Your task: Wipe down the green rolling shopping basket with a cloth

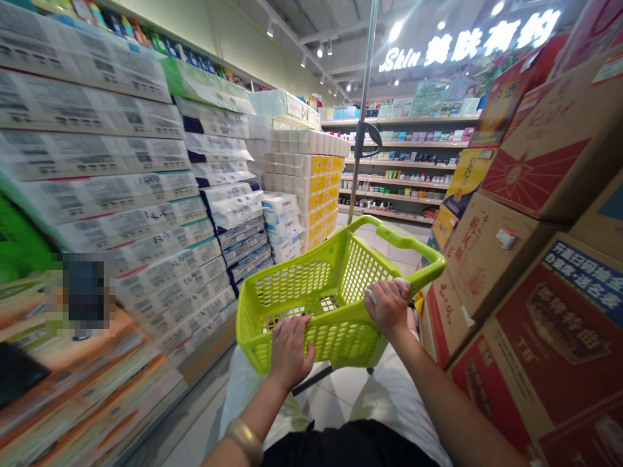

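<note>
A lime-green shopping cart (pixel 335 340) with a perforated plastic basket stands right in front of my body, turned at an angle. No goods show inside the basket. My left hand (pixel 291 350) has its fingers hooked over the near rim, thumb on the outer side. Farther right, close to where the green handle (pixel 413 240) joins the basket, my right hand (pixel 389 308) is closed over the same rim. Bits of something white show at the right hand's fingers, too small to name. A gold-coloured bangle (pixel 244 440) circles my left wrist.
Tall stacks of wrapped paper packs (pixel 121 143) line the left side. Printed cartons (pixel 535 272) rise close on the right. A metal pole (pixel 365 97) with a dark clip stands beyond the cart. Product shelves (pixel 399 165) fill the back, under a lit sign (pixel 472 42).
</note>
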The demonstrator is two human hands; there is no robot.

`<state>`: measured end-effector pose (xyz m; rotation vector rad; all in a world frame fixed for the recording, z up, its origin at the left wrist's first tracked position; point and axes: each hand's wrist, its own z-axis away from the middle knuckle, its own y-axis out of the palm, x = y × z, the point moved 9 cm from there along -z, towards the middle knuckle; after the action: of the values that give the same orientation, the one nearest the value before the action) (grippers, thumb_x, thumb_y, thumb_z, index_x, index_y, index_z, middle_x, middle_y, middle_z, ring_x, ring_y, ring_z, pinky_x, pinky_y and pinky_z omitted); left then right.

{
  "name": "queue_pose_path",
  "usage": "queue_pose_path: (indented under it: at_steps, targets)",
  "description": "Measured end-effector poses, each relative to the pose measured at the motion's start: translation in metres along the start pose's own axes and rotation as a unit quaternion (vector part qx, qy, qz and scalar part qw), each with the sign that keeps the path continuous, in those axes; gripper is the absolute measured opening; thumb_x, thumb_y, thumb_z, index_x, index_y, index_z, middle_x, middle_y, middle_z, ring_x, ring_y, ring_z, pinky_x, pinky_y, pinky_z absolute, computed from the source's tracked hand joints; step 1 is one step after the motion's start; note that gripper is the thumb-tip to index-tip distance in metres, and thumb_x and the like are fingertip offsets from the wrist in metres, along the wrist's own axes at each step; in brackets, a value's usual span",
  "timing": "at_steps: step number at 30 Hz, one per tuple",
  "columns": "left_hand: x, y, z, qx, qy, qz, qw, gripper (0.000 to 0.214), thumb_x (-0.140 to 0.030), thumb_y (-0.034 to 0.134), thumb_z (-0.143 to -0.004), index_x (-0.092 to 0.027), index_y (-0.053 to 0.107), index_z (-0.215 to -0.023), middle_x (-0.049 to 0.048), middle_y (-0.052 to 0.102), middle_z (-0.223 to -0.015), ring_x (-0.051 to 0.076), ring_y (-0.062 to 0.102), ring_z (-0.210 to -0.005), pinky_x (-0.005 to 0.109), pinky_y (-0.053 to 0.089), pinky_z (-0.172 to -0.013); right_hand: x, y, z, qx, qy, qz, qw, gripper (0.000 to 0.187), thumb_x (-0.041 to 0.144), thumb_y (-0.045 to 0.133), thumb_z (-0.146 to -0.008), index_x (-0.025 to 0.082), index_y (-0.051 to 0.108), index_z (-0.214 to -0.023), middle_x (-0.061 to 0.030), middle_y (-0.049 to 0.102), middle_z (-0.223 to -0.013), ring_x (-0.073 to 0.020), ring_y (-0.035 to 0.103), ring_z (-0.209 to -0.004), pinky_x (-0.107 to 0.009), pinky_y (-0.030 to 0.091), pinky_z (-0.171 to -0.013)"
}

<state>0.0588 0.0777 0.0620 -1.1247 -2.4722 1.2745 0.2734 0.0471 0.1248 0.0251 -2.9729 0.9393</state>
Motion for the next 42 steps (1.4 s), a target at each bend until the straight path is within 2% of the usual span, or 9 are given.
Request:
queue_pose_path:
  at_steps: [2,7,10,12,19,26,37,39,42]
  targets:
    - [-0.001,0.000,-0.001,-0.003,0.000,-0.009,1.000,0.042,-0.018,0.051,-0.071,-0.018,0.051,-0.113,0.0078,0.061,-0.099,0.026,0.053,-0.096,0.041,0.034,-0.091,0.013,0.007,0.004,-0.005,0.016,-0.005,1.000,0.015,0.026,0.050,-0.087,0.023,0.056,-0.074,-0.0024,0.059,-0.073,-0.0196,0.047,-0.080,-0.036,0.027,-0.092]
    - [0.001,0.000,0.000,-0.006,-0.003,-0.010,1.000,0.042,-0.018,0.050,-0.071,-0.018,0.051,-0.112,0.0078,0.060,-0.097,0.026,0.053,-0.095,0.041,0.034,-0.090,0.061,0.025,0.013,0.019,-0.007,-0.052,0.998,0.015,0.025,0.050,-0.087,0.022,0.056,-0.073,-0.0018,0.057,-0.073,-0.0187,0.047,-0.078,-0.034,0.028,-0.087]
    - [0.005,-0.001,0.002,-0.010,-0.002,-0.003,1.000,0.043,-0.018,0.050,-0.070,-0.019,0.050,-0.113,0.0080,0.061,-0.099,0.026,0.053,-0.096,0.041,0.034,-0.090,0.068,0.024,0.012,0.029,-0.038,-0.057,0.997,0.015,0.027,0.050,-0.088,0.022,0.057,-0.075,-0.0012,0.058,-0.072,-0.0180,0.048,-0.078,-0.034,0.027,-0.086]
    - [0.005,-0.002,0.002,-0.008,0.002,-0.002,1.000,0.043,-0.017,0.050,-0.071,-0.019,0.050,-0.114,0.0080,0.061,-0.099,0.026,0.053,-0.096,0.041,0.035,-0.091,0.064,0.021,0.011,0.040,-0.070,-0.056,0.995,0.016,0.028,0.050,-0.089,0.022,0.058,-0.076,-0.0008,0.058,-0.072,-0.0172,0.049,-0.076,-0.033,0.027,-0.085]
    - [0.002,-0.001,0.000,0.003,0.003,-0.004,1.000,0.043,-0.017,0.050,-0.071,-0.019,0.051,-0.114,0.0074,0.061,-0.099,0.025,0.054,-0.095,0.040,0.035,-0.091,0.015,0.007,0.001,0.051,-0.085,0.001,0.995,0.018,0.029,0.049,-0.091,0.021,0.060,-0.078,-0.0014,0.060,-0.074,-0.0171,0.049,-0.078,-0.032,0.027,-0.088]
    - [-0.004,0.005,-0.001,0.008,0.011,0.009,1.000,0.045,-0.017,0.051,-0.070,-0.018,0.051,-0.115,0.0074,0.061,-0.101,0.025,0.053,-0.096,0.040,0.033,-0.092,-0.021,-0.009,-0.010,0.041,-0.103,0.026,0.993,0.021,0.030,0.047,-0.092,0.022,0.061,-0.079,-0.0010,0.062,-0.075,-0.0168,0.051,-0.079,-0.031,0.028,-0.089]
    - [-0.005,0.006,-0.002,0.009,0.010,0.018,1.000,0.046,-0.018,0.050,-0.070,-0.018,0.051,-0.116,0.0080,0.061,-0.102,0.025,0.054,-0.096,0.040,0.034,-0.091,-0.117,-0.038,-0.030,-0.002,-0.045,0.035,0.998,0.023,0.030,0.044,-0.091,0.020,0.061,-0.079,-0.0039,0.064,-0.079,-0.0193,0.055,-0.082,-0.032,0.032,-0.086]
    - [-0.004,0.006,-0.002,0.011,0.009,0.018,1.000,0.045,-0.019,0.050,-0.070,-0.019,0.051,-0.116,0.0082,0.061,-0.102,0.026,0.054,-0.096,0.040,0.034,-0.090,-0.125,-0.041,-0.032,-0.009,-0.036,0.035,0.999,0.023,0.028,0.044,-0.090,0.020,0.061,-0.077,-0.0040,0.064,-0.077,-0.0196,0.055,-0.081,-0.033,0.033,-0.085]
    - [-0.002,0.008,-0.004,0.016,0.010,0.019,1.000,0.046,-0.020,0.050,-0.070,-0.019,0.051,-0.116,0.0082,0.061,-0.101,0.026,0.053,-0.096,0.041,0.033,-0.091,-0.125,-0.044,-0.031,-0.027,-0.040,0.040,0.998,0.022,0.027,0.045,-0.090,0.020,0.060,-0.076,-0.0034,0.063,-0.075,-0.0193,0.055,-0.079,-0.033,0.033,-0.085]
